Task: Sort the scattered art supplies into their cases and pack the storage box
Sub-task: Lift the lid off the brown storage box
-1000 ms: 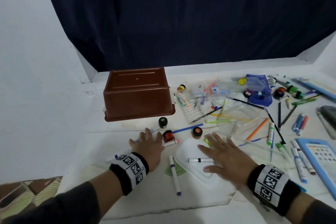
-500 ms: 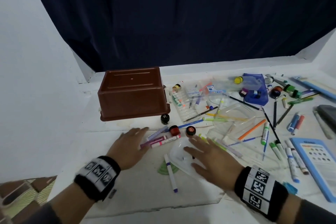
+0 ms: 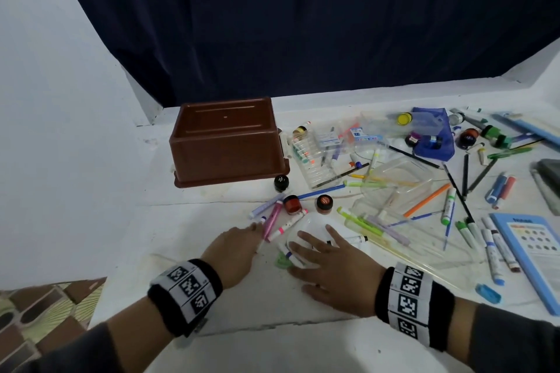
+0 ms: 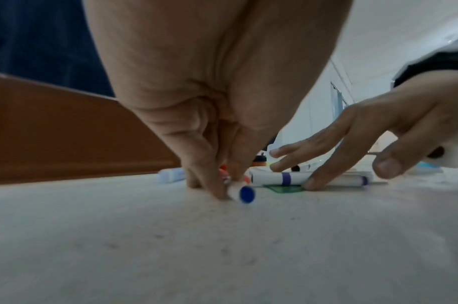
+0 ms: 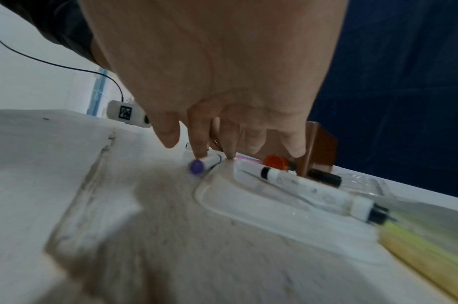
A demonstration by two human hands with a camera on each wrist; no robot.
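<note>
My left hand (image 3: 254, 228) lies flat on the table, and its fingertips (image 4: 214, 191) press a white marker with a blue end (image 4: 247, 194). Two pink markers (image 3: 272, 219) lie just beyond them. My right hand (image 3: 312, 236) is spread over a white case lid (image 3: 312, 222). Two of its fingers (image 5: 200, 152) hold down a purple-capped marker (image 5: 196, 166) at the lid's left edge. A black-capped white marker (image 5: 313, 189) lies on the lid. The brown storage box (image 3: 227, 142) stands upside down at the back left.
Clear plastic cases (image 3: 397, 175) and a blue pouch (image 3: 433, 136) lie among several loose markers, pens and brushes to the right. Small paint pots (image 3: 292, 204) stand beyond my fingers. A blue booklet (image 3: 533, 245) lies at the right edge. The table drops off at the left.
My right hand has slid left across the lid, and its fingers now rest on the purple marker. My left hand has come back rightward against the pink markers.
</note>
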